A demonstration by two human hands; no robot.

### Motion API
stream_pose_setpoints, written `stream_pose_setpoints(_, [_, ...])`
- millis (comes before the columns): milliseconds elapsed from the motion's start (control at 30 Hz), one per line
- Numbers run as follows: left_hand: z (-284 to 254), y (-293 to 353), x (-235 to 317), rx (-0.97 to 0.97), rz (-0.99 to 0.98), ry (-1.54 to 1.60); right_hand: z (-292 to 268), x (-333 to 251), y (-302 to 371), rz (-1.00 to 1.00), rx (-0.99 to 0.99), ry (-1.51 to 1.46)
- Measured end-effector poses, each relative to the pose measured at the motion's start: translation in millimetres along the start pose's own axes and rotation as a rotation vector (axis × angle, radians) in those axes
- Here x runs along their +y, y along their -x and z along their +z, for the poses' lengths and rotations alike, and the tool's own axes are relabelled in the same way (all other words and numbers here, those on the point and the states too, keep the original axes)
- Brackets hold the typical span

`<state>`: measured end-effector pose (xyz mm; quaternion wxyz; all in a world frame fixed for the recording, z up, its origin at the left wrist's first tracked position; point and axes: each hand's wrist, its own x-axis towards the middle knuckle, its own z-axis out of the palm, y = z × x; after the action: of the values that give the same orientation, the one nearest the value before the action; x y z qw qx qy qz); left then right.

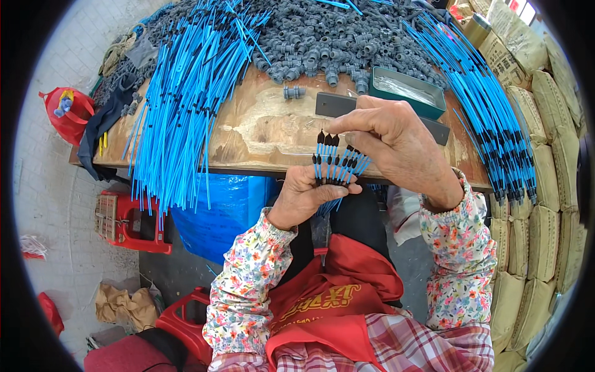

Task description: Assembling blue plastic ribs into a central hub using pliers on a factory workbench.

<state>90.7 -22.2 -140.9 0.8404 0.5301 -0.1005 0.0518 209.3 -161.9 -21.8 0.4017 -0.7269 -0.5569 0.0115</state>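
Observation:
My left hand (305, 193) is wrapped round a small bundle of blue plastic strips with black tips (336, 159), held upright just off the table's front edge. The black tips stand in two uneven rows, one higher than the other. Over the bundle's top right, my right hand (400, 139) has its index finger and thumb bent towards each other. Its index fingertip is close to the tallest black tips; whatever lies between finger and thumb is too small to make out. A thin metal rod or wire (297, 154) shows to the left of the bundle.
A wooden table (260, 124) bears a large pile of blue strips (186, 105), grey plastic fittings (322, 40), a second row of blue strips (496, 118), a green tray (406, 87) and a dark flat bar (334, 104). Stacked sacks (545, 167) line the right; red stools (139, 223) stand left.

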Motion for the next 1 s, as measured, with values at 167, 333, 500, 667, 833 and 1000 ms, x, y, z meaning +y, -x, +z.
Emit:
stream_pose_setpoints(167, [1, 0, 0, 0.032, 0.014, -0.045, -3, 2, 2, -0.029, -0.037, -0.002])
stream_pose_setpoints(333, [2, 0, 0, 0.044, 0.011, -0.045, -3, 3, 3, -0.012, -0.051, -0.068])
stream_pose_setpoints(500, [2, 1, 3, 0.047, -0.026, -0.034, 2, 7, 6, -0.023, -0.022, -0.071])
stream_pose_setpoints(667, [2, 1, 4, 0.061, -0.062, -0.099, 7, 8, 7, -0.047, 0.028, 0.030])
stream_pose_setpoints(833, [3, 0, 4, 0.062, -0.063, -0.106, 5, 7, 5, -0.063, 0.037, 0.069])
stream_pose_setpoints(1000, [3, 1, 5, 0.069, -0.069, -0.090, 2, 8, 1, 0.014, -0.032, -0.001])
